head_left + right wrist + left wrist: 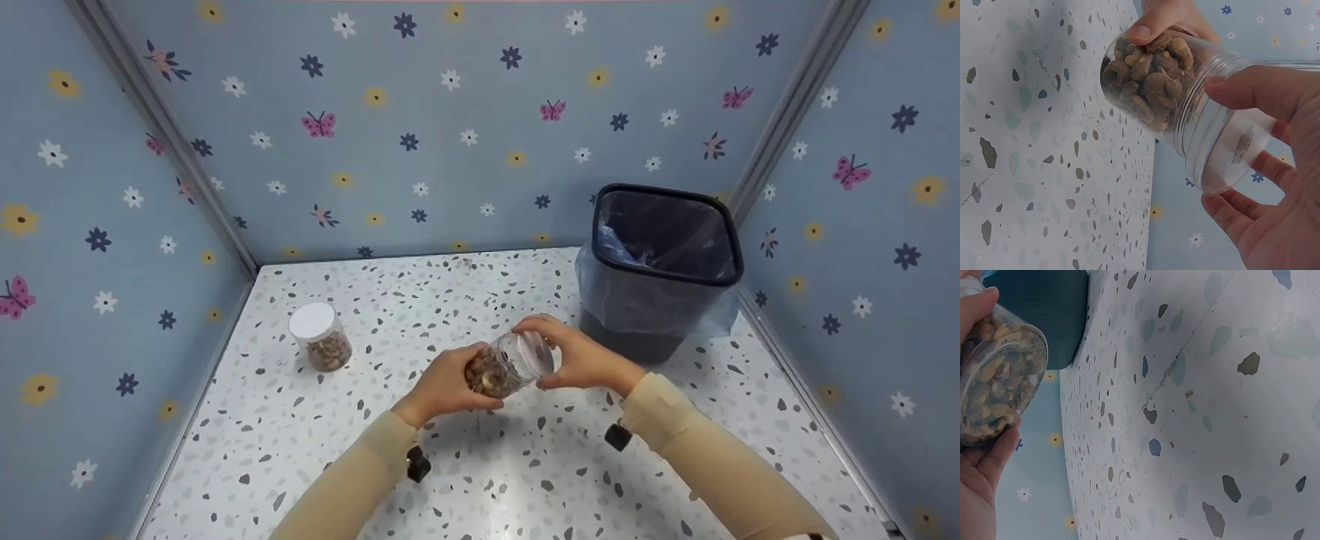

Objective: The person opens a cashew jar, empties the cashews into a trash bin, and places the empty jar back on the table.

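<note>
Left hand (444, 386) grips tilted jar (501, 367); right hand (586, 357) grips lid (537, 354), print (1242, 144) unreadable.

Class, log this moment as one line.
left hand: grips tilted jar | right hand: holds its lid | white-lidded jar: upright, left | lined bin: right

Clear jar (1006, 377) of nuts (995, 391) in the left grip (977, 492), speckled tabletop (1213, 433) alongside
</note>
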